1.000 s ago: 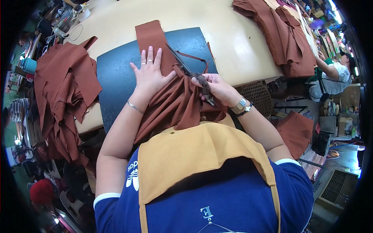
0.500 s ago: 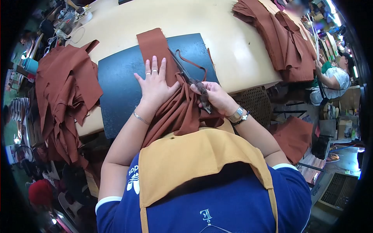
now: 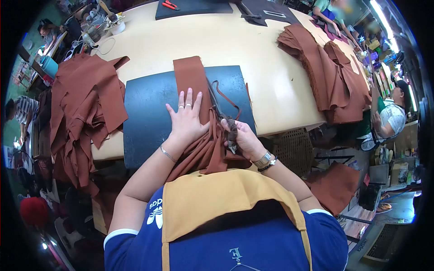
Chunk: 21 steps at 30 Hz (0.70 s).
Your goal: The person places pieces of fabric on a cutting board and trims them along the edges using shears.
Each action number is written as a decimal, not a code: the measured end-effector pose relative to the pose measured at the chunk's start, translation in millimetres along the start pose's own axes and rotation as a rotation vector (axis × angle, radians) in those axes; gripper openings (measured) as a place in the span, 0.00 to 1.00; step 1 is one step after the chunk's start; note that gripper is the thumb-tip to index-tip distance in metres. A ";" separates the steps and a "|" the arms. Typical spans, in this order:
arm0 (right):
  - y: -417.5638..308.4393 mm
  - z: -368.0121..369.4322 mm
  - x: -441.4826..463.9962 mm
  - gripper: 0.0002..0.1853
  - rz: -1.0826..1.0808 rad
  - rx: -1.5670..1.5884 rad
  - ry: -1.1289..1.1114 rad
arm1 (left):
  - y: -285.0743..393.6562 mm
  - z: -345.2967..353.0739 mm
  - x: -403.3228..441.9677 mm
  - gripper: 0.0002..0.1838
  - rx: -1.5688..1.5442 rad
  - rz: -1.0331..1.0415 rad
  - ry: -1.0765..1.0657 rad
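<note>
My left hand [image 3: 188, 119] lies flat with spread fingers on a strip of reddish-brown material [image 3: 190, 72], fabric or leather, pressing it to a dark cutting board [image 3: 147, 108]. The rest of the piece bunches in folds toward my apron. In my right hand [image 3: 247, 141] are scissors with cloth-wrapped handles [image 3: 232, 135]. Their blades point away from me, along the right edge of the strip. A thin curled offcut [image 3: 228, 100] lies on the board just right of the blades.
Brown pieces [image 3: 86, 97] hang over the table [image 3: 266, 58] edge at left, and another stack [image 3: 316, 77] lies at right. At the far side are a dark board [image 3: 194, 10], a red-handled tool [image 3: 170, 5] and a hammer-like tool [image 3: 250, 16]. A person [image 3: 391, 115] sits at right.
My view has tilted up, so the far table edge and its tools now show. Both hands keep nearly the same places on the material; the scissors still lie along the strip's edge.
</note>
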State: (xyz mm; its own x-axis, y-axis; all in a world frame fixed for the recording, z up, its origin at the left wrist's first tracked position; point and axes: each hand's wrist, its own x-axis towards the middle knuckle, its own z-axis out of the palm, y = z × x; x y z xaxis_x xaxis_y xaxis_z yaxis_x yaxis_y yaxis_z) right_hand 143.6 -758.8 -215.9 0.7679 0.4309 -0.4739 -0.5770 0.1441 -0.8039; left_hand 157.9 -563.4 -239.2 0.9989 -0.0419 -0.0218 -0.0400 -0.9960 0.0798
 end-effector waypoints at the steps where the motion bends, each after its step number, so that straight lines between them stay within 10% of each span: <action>1: 0.6 0.2 0.8 0.16 -0.015 0.009 -0.002 | 0.8 -0.7 -0.7 0.51 0.001 0.002 -0.016; 14: 10.4 -16.8 -1.4 0.11 -0.194 0.549 0.136 | -17.1 7.9 6.7 0.37 -0.112 0.066 0.148; 21: 0.4 -40.8 -30.1 0.13 -0.240 0.234 0.169 | -12.7 -27.9 73.3 0.35 -0.043 -0.111 0.064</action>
State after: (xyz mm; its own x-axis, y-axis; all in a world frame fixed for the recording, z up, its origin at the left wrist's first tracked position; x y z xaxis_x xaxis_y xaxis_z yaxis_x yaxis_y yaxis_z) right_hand 131.6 -808.1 -216.6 0.9129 0.2099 -0.3501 -0.4078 0.4310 -0.8049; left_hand 232.3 -551.6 -214.1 0.9967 0.0750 0.0311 0.0706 -0.9899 0.1233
